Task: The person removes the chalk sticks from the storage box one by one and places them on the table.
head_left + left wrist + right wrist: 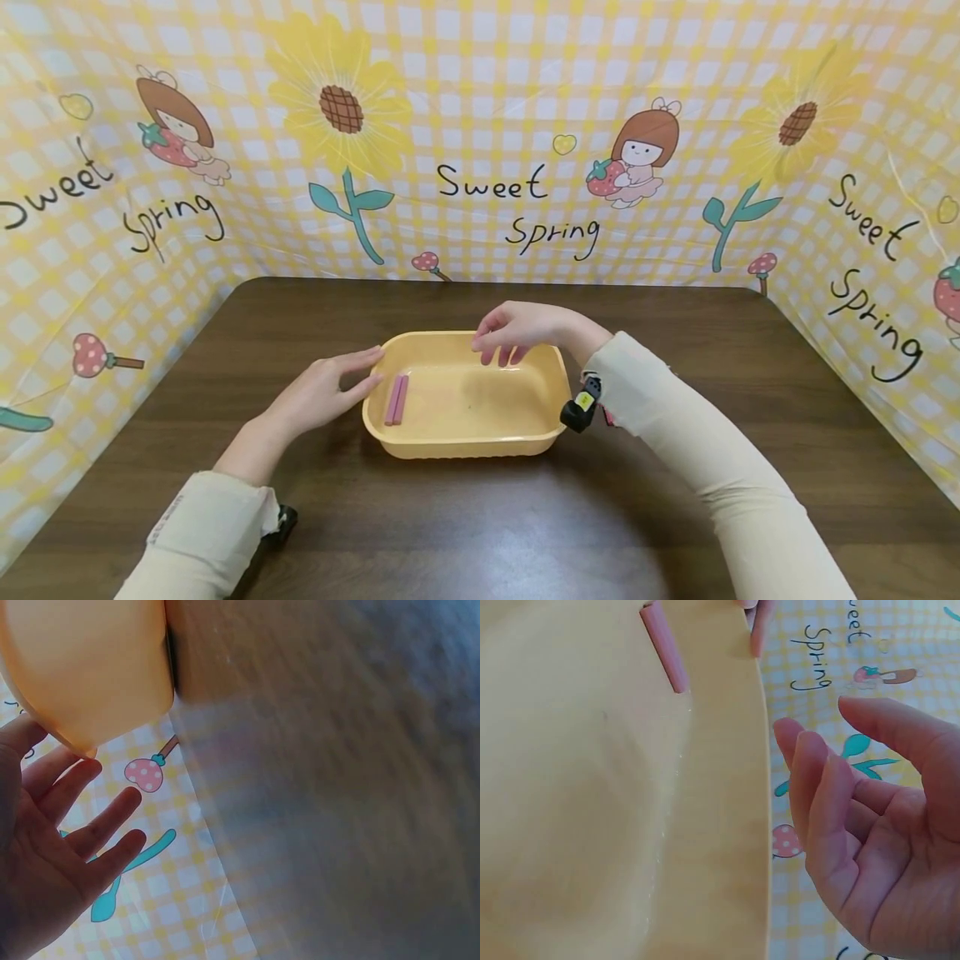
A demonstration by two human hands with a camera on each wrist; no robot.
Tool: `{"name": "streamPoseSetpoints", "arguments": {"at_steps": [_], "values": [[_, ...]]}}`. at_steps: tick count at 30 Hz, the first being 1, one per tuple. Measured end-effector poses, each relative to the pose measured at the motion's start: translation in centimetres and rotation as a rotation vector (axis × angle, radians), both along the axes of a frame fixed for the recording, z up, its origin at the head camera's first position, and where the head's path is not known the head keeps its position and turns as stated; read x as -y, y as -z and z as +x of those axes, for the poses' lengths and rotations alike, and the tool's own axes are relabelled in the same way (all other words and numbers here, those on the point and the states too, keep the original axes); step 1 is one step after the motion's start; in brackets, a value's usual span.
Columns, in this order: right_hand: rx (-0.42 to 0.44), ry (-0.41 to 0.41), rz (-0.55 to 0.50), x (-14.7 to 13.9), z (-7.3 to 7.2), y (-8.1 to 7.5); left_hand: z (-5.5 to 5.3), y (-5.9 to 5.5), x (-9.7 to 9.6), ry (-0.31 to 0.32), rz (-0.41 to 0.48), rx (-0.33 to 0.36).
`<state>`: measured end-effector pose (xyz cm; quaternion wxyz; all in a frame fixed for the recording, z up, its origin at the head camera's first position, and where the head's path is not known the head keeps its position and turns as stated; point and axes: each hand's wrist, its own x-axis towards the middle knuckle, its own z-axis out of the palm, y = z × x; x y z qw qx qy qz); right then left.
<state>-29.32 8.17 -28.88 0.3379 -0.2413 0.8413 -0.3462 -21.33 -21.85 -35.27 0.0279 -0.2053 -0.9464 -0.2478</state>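
Note:
A pale yellow plastic basin (480, 448) sits on the table. Two slim pink sticks (396, 402) lie side by side inside its left end; one stick (664, 646) also shows in the right wrist view. My left hand (315, 392) is at the basin's left rim, its thumb and fingers spread and touching the edge. Over the far right part of the basin, my right hand (525, 329) hovers with loosely bent fingers. Nothing shows between its thumb and fingertips in the right wrist view.
The dark wooden table (465, 525) extends around the basin. Something small and red (608, 416) peeks out beside the right wrist, mostly hidden by the sleeve. A yellow checked cloth (480, 100) with printed flowers walls the back and sides.

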Motion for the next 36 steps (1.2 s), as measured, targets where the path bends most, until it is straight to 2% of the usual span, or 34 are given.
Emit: {"name": "streamPoseSetpoints", "arguments": {"at_steps": [19, 36], "values": [[0.048, -0.088, 0.016, 5.3, -1.7, 3.2, 0.2, -0.2, -0.2, -0.005, -0.002, 0.008], [0.147, -0.077, 0.040, 8.7, -1.9, 5.9, 0.1, -0.2, -0.1, 0.000, -0.003, -0.001]]}}
